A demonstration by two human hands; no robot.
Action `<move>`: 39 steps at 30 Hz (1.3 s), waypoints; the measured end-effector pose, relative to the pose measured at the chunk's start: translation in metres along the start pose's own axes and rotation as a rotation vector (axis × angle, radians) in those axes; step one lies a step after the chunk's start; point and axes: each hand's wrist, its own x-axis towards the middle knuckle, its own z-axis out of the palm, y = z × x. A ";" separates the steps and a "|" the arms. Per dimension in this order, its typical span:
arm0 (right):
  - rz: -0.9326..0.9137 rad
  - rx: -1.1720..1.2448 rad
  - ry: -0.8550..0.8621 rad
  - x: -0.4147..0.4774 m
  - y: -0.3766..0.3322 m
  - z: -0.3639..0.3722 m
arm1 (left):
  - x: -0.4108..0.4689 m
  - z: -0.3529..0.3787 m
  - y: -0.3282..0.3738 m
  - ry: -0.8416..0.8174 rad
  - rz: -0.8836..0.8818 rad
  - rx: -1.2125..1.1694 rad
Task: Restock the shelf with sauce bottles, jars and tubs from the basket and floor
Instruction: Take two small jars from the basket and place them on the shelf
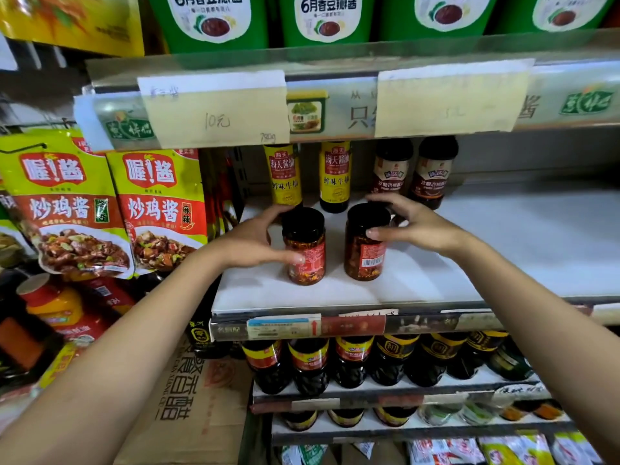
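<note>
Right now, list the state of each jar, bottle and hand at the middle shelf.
Left jar, upright on shelf, lid on, held.
Right jar, upright on shelf, lid on, held.
Left hand, grip round left jar.
Right hand, grip round right jar.
Back bottles, upright.

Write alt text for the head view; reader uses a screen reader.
A person's left hand grips one black-lidded chilli sauce jar and the right hand grips a second jar, both upright and apart on a white shelf. Four dark sauce bottles stand behind them, and sauce pouches hang to the left.
</note>
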 end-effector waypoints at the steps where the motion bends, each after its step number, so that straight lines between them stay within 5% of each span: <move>1: 0.004 0.058 0.024 -0.006 0.009 0.002 | -0.002 0.005 -0.008 0.015 -0.022 -0.004; 10: 0.047 0.241 0.110 -0.014 0.048 0.039 | 0.005 0.053 -0.029 0.050 0.037 -0.461; 30: 0.072 -0.073 0.417 -0.005 0.039 0.065 | 0.003 0.082 -0.030 0.441 -0.031 -0.371; 39: 0.061 0.229 0.102 -0.012 0.045 0.041 | 0.001 0.064 -0.040 0.195 -0.013 -0.485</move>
